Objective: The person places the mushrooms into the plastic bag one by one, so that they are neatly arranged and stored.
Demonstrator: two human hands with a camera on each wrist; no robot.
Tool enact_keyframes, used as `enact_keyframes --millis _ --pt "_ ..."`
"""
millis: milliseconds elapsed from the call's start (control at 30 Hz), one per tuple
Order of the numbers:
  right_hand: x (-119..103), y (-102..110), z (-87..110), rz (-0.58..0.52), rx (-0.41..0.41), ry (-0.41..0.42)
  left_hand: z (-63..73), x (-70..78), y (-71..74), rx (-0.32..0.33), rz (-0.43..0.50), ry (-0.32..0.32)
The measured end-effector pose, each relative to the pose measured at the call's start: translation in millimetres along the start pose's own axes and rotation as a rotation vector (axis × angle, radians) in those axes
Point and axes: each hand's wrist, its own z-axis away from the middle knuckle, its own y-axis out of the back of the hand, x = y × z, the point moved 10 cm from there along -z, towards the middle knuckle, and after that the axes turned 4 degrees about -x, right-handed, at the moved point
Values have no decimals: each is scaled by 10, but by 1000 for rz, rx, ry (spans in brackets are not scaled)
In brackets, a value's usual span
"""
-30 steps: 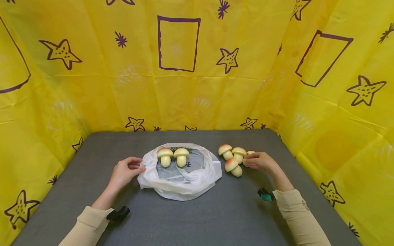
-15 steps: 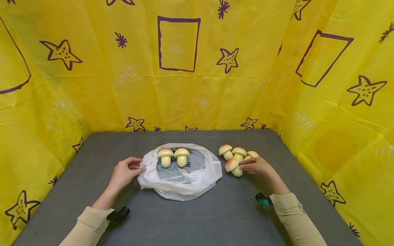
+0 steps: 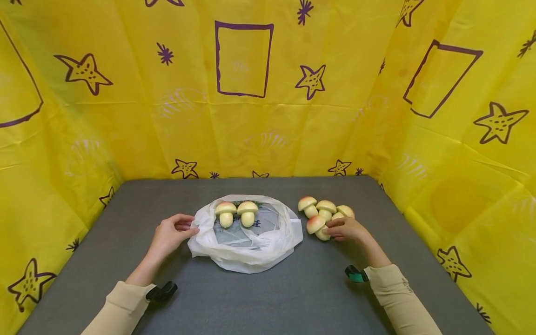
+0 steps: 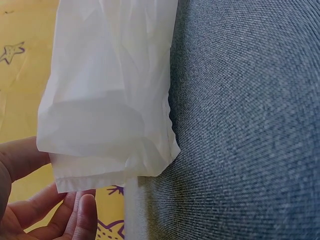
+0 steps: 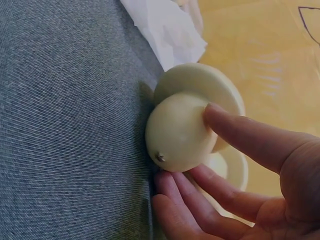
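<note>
My right hand [image 3: 347, 229] pinches the stem of a cream toy mushroom [image 3: 317, 225] with a reddish cap. The thumb lies on one side of the stem and fingers on the other, as the right wrist view shows; a small dark mark sits on the stem's end. Behind it stand several more toy mushrooms [image 3: 326, 208]. At the left edge of a white plastic bag [image 3: 247, 260], my left hand [image 3: 169, 235] touches the rim with thumb and fingers apart. The bag's mouth is spread wide, and two toy mushrooms [image 3: 247, 214] lie inside.
Everything lies on a grey cloth-covered table [image 3: 251, 302]. A yellow curtain [image 3: 184, 125] with starfish drawings closes off the back and both sides. The bag's right edge is close to the mushroom group.
My right hand has moved left and toward me, from the rearmost right mushroom to the front one, and now pinches its stem. The left hand and bag have stayed put.
</note>
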Motion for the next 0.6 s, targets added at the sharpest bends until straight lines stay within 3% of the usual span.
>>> enact_keyframes --millis 600 --pt "53 -96 -52 -9 -39 -8 3 -3 7 -5 -3 7"
